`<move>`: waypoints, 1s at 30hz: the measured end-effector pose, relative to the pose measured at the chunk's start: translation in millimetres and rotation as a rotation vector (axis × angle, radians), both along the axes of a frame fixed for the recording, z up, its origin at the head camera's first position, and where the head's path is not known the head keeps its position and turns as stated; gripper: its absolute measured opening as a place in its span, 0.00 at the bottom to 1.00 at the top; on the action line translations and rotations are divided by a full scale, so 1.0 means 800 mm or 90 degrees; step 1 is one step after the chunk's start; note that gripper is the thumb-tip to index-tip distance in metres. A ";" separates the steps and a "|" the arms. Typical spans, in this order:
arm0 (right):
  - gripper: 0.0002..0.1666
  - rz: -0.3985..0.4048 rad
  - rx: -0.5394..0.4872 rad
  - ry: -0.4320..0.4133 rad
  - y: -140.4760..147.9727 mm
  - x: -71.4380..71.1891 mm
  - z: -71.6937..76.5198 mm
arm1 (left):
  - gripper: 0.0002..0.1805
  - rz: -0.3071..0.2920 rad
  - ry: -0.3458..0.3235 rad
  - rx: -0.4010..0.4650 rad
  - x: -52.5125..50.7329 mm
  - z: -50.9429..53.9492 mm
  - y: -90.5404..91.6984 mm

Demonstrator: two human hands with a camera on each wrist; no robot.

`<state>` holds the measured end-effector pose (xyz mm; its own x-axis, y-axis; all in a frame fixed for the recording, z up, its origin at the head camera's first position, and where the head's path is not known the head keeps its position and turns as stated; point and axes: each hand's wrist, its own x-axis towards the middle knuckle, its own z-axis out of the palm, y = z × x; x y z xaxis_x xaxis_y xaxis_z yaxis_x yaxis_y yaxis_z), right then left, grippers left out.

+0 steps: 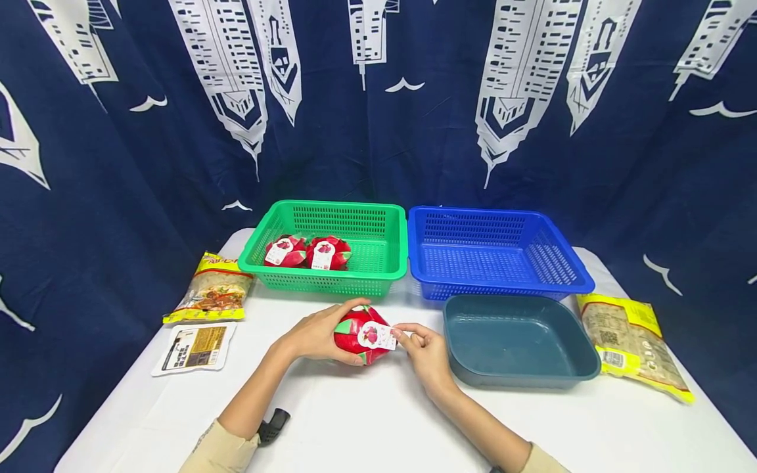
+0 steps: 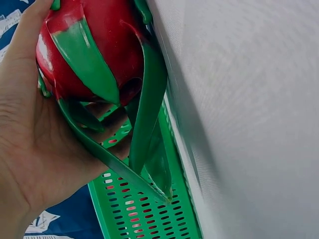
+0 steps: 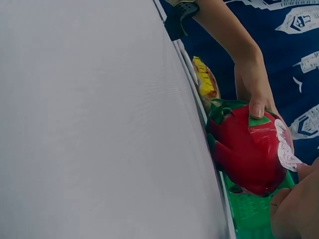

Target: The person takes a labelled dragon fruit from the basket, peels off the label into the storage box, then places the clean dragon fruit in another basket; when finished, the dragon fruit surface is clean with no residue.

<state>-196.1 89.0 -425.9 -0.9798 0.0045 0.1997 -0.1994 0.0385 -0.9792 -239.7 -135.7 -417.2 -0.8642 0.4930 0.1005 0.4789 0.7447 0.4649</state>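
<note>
My left hand (image 1: pixel 319 335) grips a red dragon fruit (image 1: pixel 347 340) with green scales, just above the white table. Its thumb and fingers wrap the left side; in the left wrist view long green leaf tips (image 2: pixel 149 104) of the fruit pass in front of the palm. A white label (image 1: pixel 372 335) with a fruit picture sits on the dragon fruit. Thumb and index finger of my right hand (image 1: pixel 430 360) pinch the label's right end. From the right wrist view, the label (image 3: pixel 285 149) partly stands off the skin near those fingertips.
Two more labelled dragon fruits (image 1: pixel 328 253) lie in the green basket (image 1: pixel 331 284). Beside it are a blue basket (image 1: pixel 503 289) and a dark teal tub (image 1: pixel 526 380). Food bags (image 1: pixel 215 289) and a white packet (image 1: pixel 195 348) lie left, another yellow bag (image 1: pixel 629 341) right.
</note>
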 end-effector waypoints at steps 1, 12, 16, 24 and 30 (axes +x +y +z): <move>0.08 0.001 0.004 -0.001 0.001 0.001 0.002 | 0.53 -0.001 0.001 0.000 0.000 0.000 0.000; 0.05 0.025 0.063 0.034 0.002 0.021 0.025 | 0.55 -0.003 -0.020 0.006 -0.002 0.002 -0.001; 0.05 0.026 0.074 0.078 0.006 0.027 0.034 | 0.54 -0.008 -0.021 0.003 -0.003 0.002 0.001; 0.09 -0.051 0.036 0.149 0.060 0.014 0.057 | 0.54 -0.003 -0.037 0.013 -0.002 0.005 0.002; 0.11 -0.068 0.160 0.124 0.143 -0.001 0.074 | 0.54 -0.004 -0.061 0.036 0.000 0.004 0.001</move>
